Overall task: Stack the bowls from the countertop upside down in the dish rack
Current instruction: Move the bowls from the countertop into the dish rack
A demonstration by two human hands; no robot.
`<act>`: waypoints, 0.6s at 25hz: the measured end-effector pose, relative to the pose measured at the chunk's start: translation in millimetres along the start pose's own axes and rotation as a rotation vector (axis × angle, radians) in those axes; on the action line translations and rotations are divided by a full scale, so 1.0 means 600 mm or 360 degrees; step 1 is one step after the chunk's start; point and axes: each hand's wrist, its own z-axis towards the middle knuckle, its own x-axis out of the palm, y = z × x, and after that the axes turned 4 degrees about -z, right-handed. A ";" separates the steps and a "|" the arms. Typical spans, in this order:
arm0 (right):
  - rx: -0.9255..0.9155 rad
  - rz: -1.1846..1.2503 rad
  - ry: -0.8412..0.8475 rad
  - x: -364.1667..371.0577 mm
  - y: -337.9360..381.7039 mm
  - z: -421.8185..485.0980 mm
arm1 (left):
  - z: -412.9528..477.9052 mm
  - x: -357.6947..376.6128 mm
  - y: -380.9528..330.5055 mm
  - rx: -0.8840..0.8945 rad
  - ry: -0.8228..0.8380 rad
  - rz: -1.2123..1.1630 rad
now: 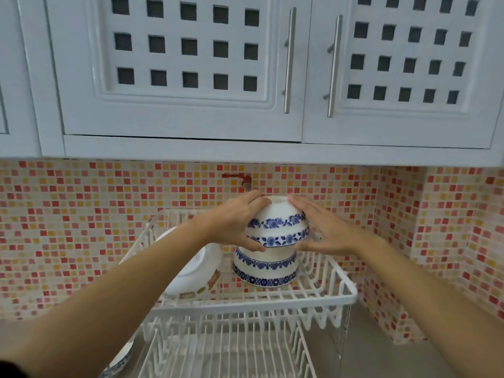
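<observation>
I hold two nested bowls [278, 223], upside down, between both hands. My left hand [240, 225] clasps their left side, thumb hooked under the lower rim and fingers wrapped up over the base. My right hand [321, 230] presses flat against the right side, fingers stretched up toward the base, thumb low by the rim. Both hands are pressed onto the pair, not spread apart.

Directly under my grip sits a stack [266, 267] of two more upside-down bowls with the same blue flower bands. It stands on the upper tier of the white rack [313, 296]. The held rim is right at the top of that stack; I cannot tell whether they touch, since my thumbs cover the joint.

Below and left of my grip, a larger white dish [191, 271] with a brown pattern near its edge leans tilted in the same tier. My left forearm hides part of it.

Further below, the lower tier [226, 347] of the rack shows only bare wires. At its left, under my left arm, a blue-rimmed plate [122, 358] peeks out, mostly hidden and cut off by the frame edge.

Behind my grip a small red fitting [237, 178] sticks from the mosaic wall [81, 227]; its shape is hard to make out.
</observation>
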 end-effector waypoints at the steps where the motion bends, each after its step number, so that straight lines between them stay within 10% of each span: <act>1: 0.0014 0.0067 0.0014 0.004 -0.001 0.003 | 0.002 0.007 -0.001 -0.0015 0.0012 -0.0005; 15: 0.0047 -0.0094 0.0031 0.053 0.017 0.035 | 0.014 0.087 -0.027 -0.0239 0.0150 0.0110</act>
